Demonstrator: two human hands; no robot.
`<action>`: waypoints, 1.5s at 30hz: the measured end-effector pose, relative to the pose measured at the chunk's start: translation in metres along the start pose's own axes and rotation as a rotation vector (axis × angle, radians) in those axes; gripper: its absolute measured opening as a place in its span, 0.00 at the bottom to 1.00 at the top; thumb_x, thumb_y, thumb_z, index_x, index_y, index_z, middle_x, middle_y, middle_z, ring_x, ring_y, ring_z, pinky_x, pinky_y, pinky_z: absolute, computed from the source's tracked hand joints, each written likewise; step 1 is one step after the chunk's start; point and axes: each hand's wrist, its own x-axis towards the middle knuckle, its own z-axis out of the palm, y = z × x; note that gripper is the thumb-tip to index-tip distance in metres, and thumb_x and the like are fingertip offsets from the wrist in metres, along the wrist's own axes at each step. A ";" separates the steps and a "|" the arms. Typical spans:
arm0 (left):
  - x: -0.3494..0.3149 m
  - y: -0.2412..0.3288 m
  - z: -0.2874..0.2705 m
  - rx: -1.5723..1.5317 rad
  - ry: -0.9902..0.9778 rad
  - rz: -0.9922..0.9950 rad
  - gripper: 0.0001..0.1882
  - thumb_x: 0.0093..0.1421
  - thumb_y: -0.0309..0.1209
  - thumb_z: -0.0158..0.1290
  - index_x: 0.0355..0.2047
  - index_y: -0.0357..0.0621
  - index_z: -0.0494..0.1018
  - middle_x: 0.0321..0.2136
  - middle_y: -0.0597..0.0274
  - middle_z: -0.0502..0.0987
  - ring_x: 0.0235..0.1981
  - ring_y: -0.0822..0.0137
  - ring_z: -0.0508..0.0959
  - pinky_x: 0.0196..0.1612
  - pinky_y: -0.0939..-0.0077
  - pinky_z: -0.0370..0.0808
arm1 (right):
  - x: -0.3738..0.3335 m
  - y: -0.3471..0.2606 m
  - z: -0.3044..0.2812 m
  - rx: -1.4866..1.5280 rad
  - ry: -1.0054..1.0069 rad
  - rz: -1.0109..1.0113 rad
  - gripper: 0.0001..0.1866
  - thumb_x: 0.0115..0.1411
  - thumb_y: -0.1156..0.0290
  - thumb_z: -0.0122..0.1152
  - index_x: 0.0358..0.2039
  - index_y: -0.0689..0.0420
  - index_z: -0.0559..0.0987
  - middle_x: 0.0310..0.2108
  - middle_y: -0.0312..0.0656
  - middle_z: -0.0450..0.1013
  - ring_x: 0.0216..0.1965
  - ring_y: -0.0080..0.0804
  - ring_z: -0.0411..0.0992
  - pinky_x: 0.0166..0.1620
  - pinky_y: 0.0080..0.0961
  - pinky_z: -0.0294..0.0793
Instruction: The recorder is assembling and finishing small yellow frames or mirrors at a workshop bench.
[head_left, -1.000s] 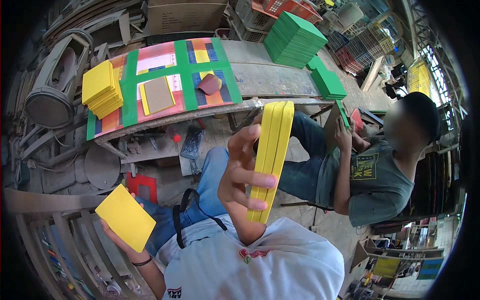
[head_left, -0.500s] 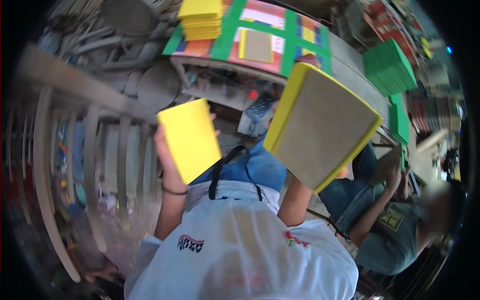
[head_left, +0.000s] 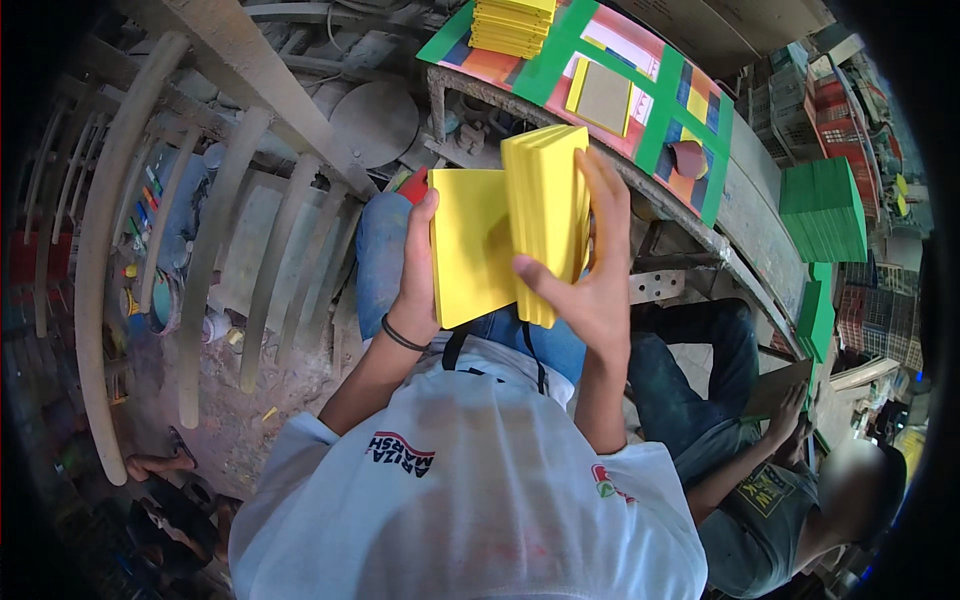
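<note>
In front of my lap, my left hand [head_left: 415, 275] is closed on the left edge of a flat yellow panel [head_left: 468, 240], its thumb along that edge. My right hand [head_left: 595, 255] grips a thick stack of yellow panels [head_left: 545, 200], with the thumb on its near side and the fingers round the right side. Several layered edges of the stack face me. Stack and panel meet or overlap along the middle; I cannot tell whether they are joined. On the table lies a similar panel [head_left: 603, 97], grey-faced with a yellow border.
A table [head_left: 548, 92] covered with coloured sheets and green strips holds a yellow stack [head_left: 510, 30] and a reddish-brown cup [head_left: 688, 158]. Green stacked panels [head_left: 825, 210] stand farther right. A co-worker [head_left: 750, 500] sits at my right, hands on a panel. A wooden slatted frame [head_left: 265, 95] stands left.
My hands have come together, bringing the stack from the right against the panel. The stack has turned from its grey face to its yellow layered edges. The view has shifted too.
</note>
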 end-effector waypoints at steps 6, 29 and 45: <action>0.002 -0.005 0.005 0.136 0.063 0.046 0.33 0.64 0.55 0.32 0.58 0.43 0.61 0.53 0.53 0.69 0.52 0.60 0.73 0.55 0.65 0.69 | -0.008 -0.005 0.031 -0.421 0.016 -0.061 0.48 0.34 0.62 0.72 0.59 0.58 0.62 0.58 0.58 0.51 0.54 0.59 0.57 0.55 0.46 0.58; 0.004 0.019 -0.092 -0.289 -0.303 -0.077 0.52 0.52 0.69 0.42 0.67 0.46 0.44 0.66 0.40 0.44 0.64 0.40 0.51 0.63 0.40 0.47 | 0.029 0.136 -0.088 1.478 -0.020 -0.093 0.47 0.52 0.35 0.51 0.65 0.50 0.54 0.63 0.57 0.53 0.58 0.66 0.58 0.53 0.62 0.63; 0.006 0.030 -0.147 -0.363 -0.189 -0.003 0.51 0.54 0.69 0.41 0.66 0.47 0.46 0.66 0.43 0.46 0.65 0.43 0.51 0.63 0.38 0.41 | 0.105 0.155 -0.058 1.490 0.122 -0.120 0.43 0.56 0.44 0.51 0.65 0.56 0.52 0.63 0.57 0.51 0.60 0.67 0.52 0.59 0.67 0.52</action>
